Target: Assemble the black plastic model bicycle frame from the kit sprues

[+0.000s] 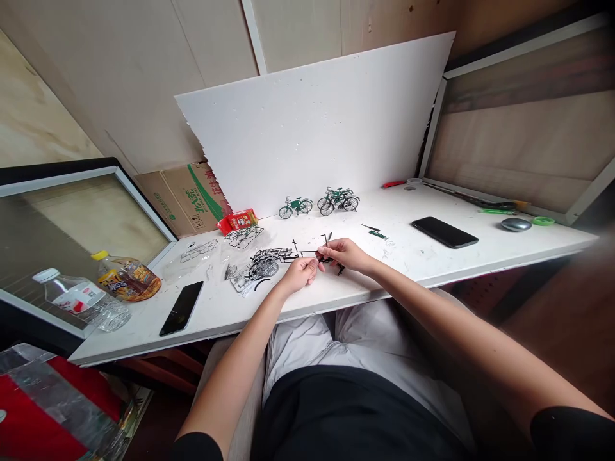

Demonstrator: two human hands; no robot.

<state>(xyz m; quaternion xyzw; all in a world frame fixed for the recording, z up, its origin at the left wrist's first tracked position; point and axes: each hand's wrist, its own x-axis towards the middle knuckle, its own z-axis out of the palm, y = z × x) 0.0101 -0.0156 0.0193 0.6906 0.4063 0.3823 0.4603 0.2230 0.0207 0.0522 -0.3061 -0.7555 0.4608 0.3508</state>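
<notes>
Fingers (319, 254) around dark model parts (328, 258).

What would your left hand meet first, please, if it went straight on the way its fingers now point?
Most likely the right hand: its fingertips lie just ahead, up and to the right of the left hand, though depth is unclear.

Head-worn view, forward and down
</notes>
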